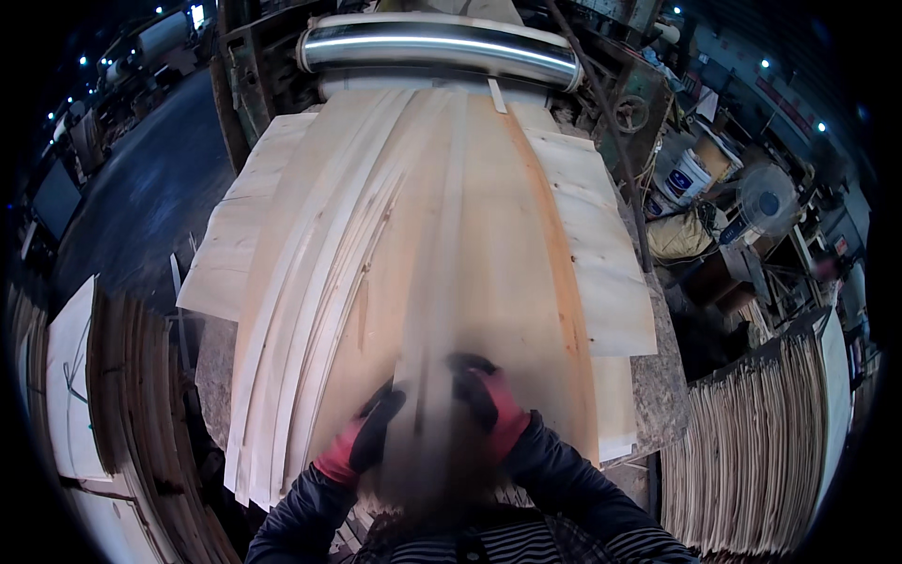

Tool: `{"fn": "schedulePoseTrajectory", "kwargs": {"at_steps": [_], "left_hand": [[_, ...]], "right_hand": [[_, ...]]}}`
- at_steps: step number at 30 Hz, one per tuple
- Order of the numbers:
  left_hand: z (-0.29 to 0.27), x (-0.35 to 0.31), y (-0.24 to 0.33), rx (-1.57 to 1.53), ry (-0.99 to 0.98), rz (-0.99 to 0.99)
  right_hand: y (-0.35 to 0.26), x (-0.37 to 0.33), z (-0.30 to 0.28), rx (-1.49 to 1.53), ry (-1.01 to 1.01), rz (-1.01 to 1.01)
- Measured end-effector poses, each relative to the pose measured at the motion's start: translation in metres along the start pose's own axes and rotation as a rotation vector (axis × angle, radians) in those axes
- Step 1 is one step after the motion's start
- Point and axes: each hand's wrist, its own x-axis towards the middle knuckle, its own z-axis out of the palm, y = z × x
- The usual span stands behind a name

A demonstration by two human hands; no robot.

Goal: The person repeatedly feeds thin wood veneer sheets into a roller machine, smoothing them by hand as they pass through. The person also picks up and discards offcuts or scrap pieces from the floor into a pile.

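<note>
A narrow veneer strip [427, 376] of pale wood runs lengthwise down the middle of the surface [658, 385], its near end blurred between two gloved hands at the near edge. The left hand [368, 434], in a red and black glove, is curled against the strip's left side; the right hand [489, 399], gloved the same, is curled against its right side — how firmly either grips cannot be told through the blur. Under the strip lies a spread of wide veneer sheets [489, 244], overlapping and fanned, covering most of the surface. At the far edge a shiny metal roller [442, 45] lies crosswise — the sheets reach up to it. Stacks of veneer [752, 451] stand on edge off the surface's right side, and another veneer pile [122, 414] stands off its left.
</note>
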Motion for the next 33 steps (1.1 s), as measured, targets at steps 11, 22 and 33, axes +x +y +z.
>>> {"fn": "schedulePoseTrajectory", "kwargs": {"at_steps": [11,22,33], "left_hand": [[0.015,0.048,-0.024,-0.394,0.302,-0.354],[0.003,0.297,-0.14,-0.246,0.344,-0.188],[-0.062,0.169,-0.031,1.106,0.289,-0.04]], "right_hand": [[-0.071,-0.038,0.005,0.392,-0.255,0.214],[-0.017,0.268,-0.134,0.537,0.207,0.048],[-0.056,0.184,-0.123,-0.313,0.47,-0.345]]}}
